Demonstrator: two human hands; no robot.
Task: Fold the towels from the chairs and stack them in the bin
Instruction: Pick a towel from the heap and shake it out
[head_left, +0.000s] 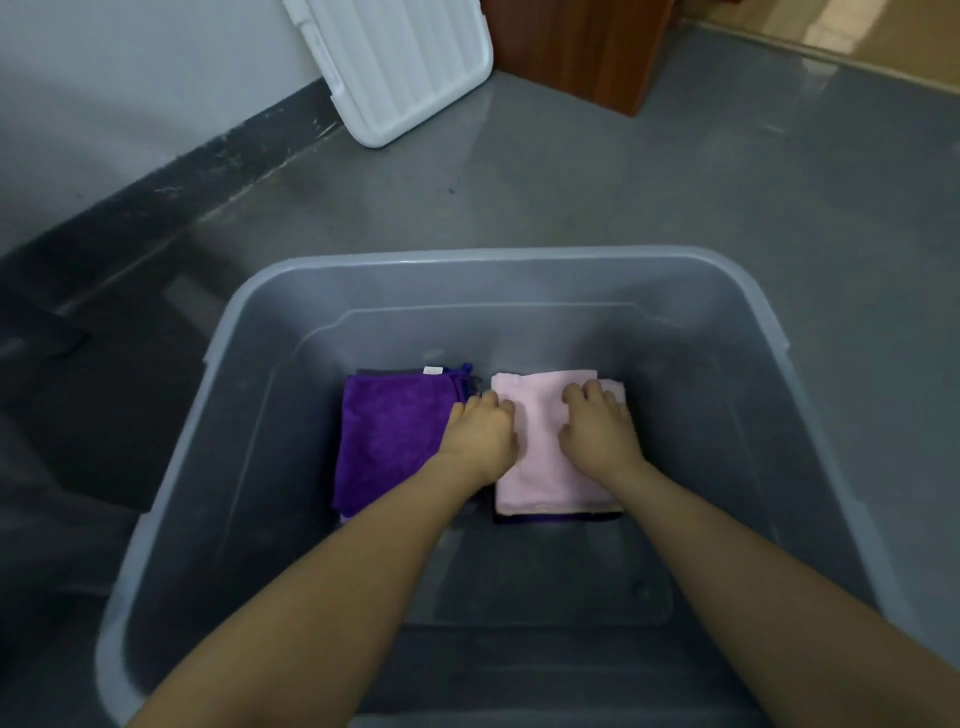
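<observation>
Both hands, left hand (480, 434) and right hand (597, 428), fingers curled, press the pink towel (540, 467) flat; lifting carelessly could drag its fold open beside the purple towel (387, 441).

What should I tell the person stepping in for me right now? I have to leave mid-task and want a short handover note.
Left hand: fingers curled at the pink towel's left edge.
Right hand: resting on top of the pink towel, near its right side.
Things: the pink towel lies folded on a stack in the clear bin; beside it to the left, a folded purple towel tops another stack.
Done: two stacks in the bin.
Left: let go; no chairs in view, so check them for more towels.
</observation>
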